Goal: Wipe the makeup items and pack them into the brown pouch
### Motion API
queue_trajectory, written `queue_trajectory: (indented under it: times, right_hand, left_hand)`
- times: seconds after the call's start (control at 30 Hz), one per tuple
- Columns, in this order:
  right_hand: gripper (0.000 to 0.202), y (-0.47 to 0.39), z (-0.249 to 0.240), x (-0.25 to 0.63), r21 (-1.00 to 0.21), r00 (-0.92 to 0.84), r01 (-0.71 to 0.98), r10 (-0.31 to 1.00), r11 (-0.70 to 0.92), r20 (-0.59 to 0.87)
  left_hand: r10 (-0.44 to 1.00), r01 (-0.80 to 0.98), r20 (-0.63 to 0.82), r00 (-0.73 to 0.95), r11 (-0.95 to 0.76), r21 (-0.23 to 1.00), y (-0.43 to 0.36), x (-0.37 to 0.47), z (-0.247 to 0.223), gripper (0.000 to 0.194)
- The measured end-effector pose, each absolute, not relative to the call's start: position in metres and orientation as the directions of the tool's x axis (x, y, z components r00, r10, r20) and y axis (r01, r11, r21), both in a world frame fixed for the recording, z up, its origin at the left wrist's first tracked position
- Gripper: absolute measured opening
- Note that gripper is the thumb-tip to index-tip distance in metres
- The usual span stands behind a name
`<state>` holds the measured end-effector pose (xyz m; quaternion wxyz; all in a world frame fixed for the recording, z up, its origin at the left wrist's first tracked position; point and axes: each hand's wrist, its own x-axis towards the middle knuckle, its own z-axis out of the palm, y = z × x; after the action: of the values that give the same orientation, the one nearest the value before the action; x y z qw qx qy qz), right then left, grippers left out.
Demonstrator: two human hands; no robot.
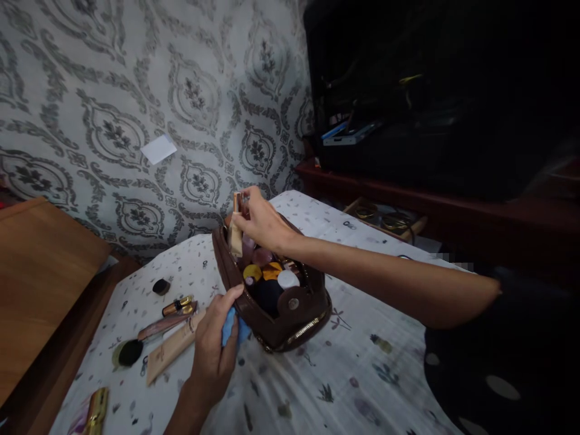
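A brown makeup bag (pixel 283 335) lies unzipped on the patterned cloth, full of cosmetics; among them are a white round lid (pixel 288 279) and a yellow-orange item (pixel 272 270). My right hand (pixel 265 223), over the bag's far end, is closed round a beige foundation bottle (pixel 236 240) with a gold cap. My left hand (pixel 212 341) is closed on a blue cloth (pixel 229 326), one finger touching the bag's near left rim. Left of it lie a beige squeeze tube (pixel 170 351), a makeup brush (pixel 156 331) and a small gold-and-dark tube (pixel 177 306).
A dark round pot (pixel 161 287) and a gold-capped item (pixel 96 411) are on the cloth at left. Wooden furniture (pixel 49 260) borders the left side. A large dark screen (pixel 430 103) stands at right above an open drawer (pixel 389 220). Behind is a patterned wall (pixel 190 90).
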<state>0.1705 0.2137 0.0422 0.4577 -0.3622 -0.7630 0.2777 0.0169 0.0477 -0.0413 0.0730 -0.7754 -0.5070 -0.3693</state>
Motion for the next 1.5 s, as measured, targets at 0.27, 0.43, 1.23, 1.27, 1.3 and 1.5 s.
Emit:
queue_trajectory:
  times: [0.27,0.43,1.23,1.27,1.3,1.5]
  right_hand:
    - [0.016,0.229,0.051,0.179,-0.741,-0.380,0.218,0.754,0.635,0.535]
    - [0.017,0.215,0.078,0.189,-0.379,-0.594,0.541,0.660,0.751,0.460]
    - [0.035,0.211,0.073,0.176,-0.557,-0.315,0.399,0.680,0.728,0.662]
    - [0.039,0.212,0.068,0.174,-0.572,-0.308,0.371,0.678,0.731,0.667]
    - [0.042,0.214,0.063,0.171,-0.584,-0.311,0.352,0.680,0.732,0.664]
    - [0.039,0.214,0.034,0.155,-0.622,-0.385,0.399,0.739,0.673,0.553]
  left_hand:
    - [0.762,0.833,0.612,0.214,-0.469,0.293,0.047,0.017,-0.039,0.039]
    - [0.766,0.827,0.601,0.229,-0.479,0.296,0.048,0.014,-0.041,0.040]
    - [0.766,0.816,0.596,0.240,-0.492,0.303,0.048,0.017,-0.038,0.040]
    - [0.766,0.818,0.597,0.239,-0.490,0.302,0.048,0.017,-0.038,0.040]
    - [0.763,0.816,0.600,0.240,-0.493,0.300,0.048,0.017,-0.038,0.040]
    - [0.739,0.798,0.618,0.269,-0.530,0.286,0.050,0.015,-0.038,0.042]
